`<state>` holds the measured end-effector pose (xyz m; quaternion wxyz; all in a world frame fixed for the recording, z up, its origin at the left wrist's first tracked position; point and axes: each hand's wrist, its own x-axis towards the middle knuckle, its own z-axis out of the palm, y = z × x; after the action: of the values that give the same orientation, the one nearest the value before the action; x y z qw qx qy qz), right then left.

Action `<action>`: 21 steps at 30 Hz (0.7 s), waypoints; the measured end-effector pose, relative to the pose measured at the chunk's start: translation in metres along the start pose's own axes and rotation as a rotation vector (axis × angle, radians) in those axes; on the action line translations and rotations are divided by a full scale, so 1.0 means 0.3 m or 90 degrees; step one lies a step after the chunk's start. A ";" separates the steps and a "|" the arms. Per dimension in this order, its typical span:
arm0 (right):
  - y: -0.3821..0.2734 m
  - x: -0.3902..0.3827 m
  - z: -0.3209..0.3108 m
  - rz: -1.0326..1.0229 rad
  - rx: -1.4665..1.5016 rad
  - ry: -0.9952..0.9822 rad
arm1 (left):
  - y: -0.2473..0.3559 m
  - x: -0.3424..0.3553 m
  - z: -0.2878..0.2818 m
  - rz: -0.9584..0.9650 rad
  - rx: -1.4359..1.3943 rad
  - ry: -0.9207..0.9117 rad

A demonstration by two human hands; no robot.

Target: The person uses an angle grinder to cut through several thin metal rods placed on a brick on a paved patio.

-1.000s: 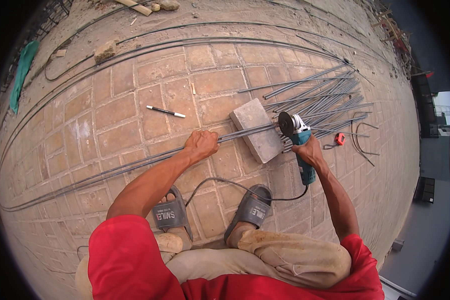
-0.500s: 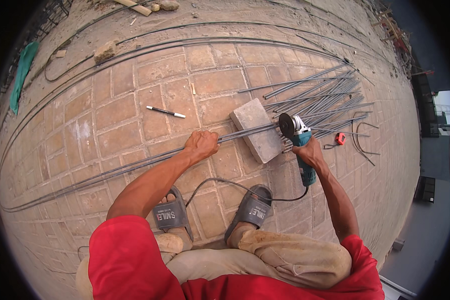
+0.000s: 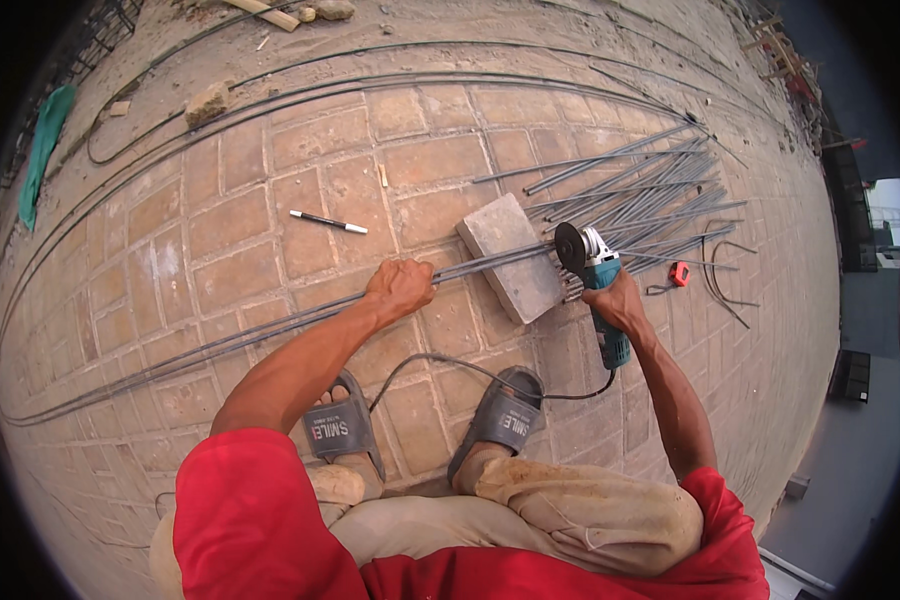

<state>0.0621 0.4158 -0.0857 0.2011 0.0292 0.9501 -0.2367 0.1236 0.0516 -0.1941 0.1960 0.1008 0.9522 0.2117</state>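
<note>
My left hand (image 3: pixel 402 287) is closed round a few long, thin steel rods (image 3: pixel 300 318), which rest across a grey concrete block (image 3: pixel 510 262) on the paving. In my right hand (image 3: pixel 618 302) is a teal angle grinder (image 3: pixel 610 343), gripped round its body. Its dark cutting disc (image 3: pixel 571 246) stands at the rods' ends, just past the block's right edge; whether it touches them I cannot tell. Beyond the disc lies a loose pile of cut steel rods (image 3: pixel 650 195). The grinder's black cord (image 3: pixel 440 358) runs back past my sandals.
A black and white marker (image 3: pixel 328 221) lies on the bricks left of the block. Right of the pile are a red tape measure (image 3: pixel 679 273) and bent rods (image 3: pixel 715 275). Long rods curve round the far side, near a stone (image 3: pixel 208 104) and a green cloth (image 3: pixel 46 150).
Almost nothing differs. The whole view has shifted very slightly, while both hands keep the same grips and the grinder stays beside the block.
</note>
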 end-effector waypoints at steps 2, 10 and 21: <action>0.003 0.005 0.001 0.001 -0.002 -0.004 | -0.004 0.002 0.007 -0.001 0.002 0.001; 0.014 0.006 0.003 0.007 -0.017 -0.007 | 0.009 -0.003 -0.010 0.005 0.000 0.000; 0.011 0.016 0.000 -0.001 -0.010 -0.015 | 0.002 0.000 -0.005 -0.001 0.001 -0.008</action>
<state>0.0583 0.4185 -0.0891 0.2125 0.0240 0.9494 -0.2299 0.1230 0.0516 -0.1926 0.2021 0.1018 0.9511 0.2101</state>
